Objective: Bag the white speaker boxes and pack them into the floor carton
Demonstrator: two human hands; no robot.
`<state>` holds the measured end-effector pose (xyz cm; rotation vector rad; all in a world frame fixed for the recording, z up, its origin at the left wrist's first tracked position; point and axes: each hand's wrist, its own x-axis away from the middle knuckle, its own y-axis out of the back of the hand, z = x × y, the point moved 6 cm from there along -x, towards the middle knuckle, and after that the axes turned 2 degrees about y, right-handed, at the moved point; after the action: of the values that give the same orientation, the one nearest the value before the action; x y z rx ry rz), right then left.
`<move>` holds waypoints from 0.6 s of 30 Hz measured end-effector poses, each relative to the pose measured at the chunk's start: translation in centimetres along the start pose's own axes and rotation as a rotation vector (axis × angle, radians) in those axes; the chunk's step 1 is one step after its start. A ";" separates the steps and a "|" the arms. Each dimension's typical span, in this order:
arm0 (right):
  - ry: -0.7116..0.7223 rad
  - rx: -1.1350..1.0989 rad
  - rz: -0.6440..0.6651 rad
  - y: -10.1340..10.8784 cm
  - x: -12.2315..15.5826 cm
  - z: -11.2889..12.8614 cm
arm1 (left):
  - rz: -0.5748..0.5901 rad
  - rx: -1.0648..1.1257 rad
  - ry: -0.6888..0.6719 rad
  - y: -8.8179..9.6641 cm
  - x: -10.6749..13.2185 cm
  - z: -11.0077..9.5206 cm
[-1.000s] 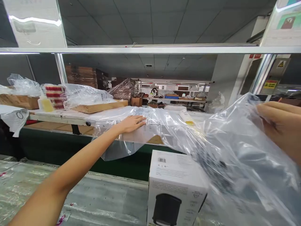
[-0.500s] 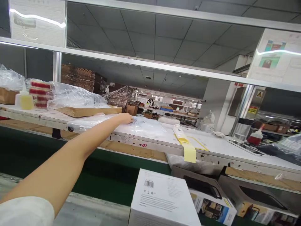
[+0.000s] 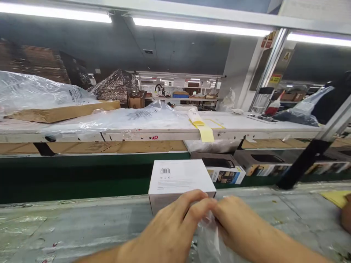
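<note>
My left hand (image 3: 175, 226) and my right hand (image 3: 236, 221) meet at the lower middle, fingers closed on a clear plastic bag (image 3: 210, 237). The bag hangs down between them, and its lower part runs out of the picture. Just beyond my hands a white box (image 3: 179, 175) with a barcode and small print stands at the near bench's far edge. Whether my left fingers touch the box, I cannot tell. More clear plastic bags (image 3: 142, 117) lie spread on the white shelf across from me.
The white shelf (image 3: 126, 135) carries a yellow-labelled roll (image 3: 205, 133) and a flat cardboard tray (image 3: 63, 112). Printed boxes (image 3: 223, 166) stand in a row below it. A dark-based post (image 3: 304, 160) rises at right. Part of another person's hand (image 3: 346, 215) shows at the right edge.
My left hand has come back from the plastic bags on the shelf to the near bench with a bag. My right hand has entered view and grips it too. The view has tilted.
</note>
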<state>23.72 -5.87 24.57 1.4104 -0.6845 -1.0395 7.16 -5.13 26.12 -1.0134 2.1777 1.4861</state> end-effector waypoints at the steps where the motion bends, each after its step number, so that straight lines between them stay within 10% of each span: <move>1: -0.023 0.046 0.034 0.4 -0.6 0.3 | -0.039 0.051 0.026 -1.6 1.0 0.2; 7: 0.116 -0.070 0.056 3.7 -0.7 1.4 | -0.362 0.247 0.339 -1.0 4.0 4.4; 13: 0.187 -0.484 -0.120 7.0 0.1 0.9 | -0.285 1.065 0.627 -2.1 6.2 6.1; 18: -0.130 -0.633 -0.002 4.9 -0.9 -1.2 | -0.828 1.292 0.686 -0.1 7.4 7.0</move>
<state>25.23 -5.18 29.41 0.7996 -0.3893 -1.2211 1.16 -1.57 18.70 -1.5735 1.9525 -0.6876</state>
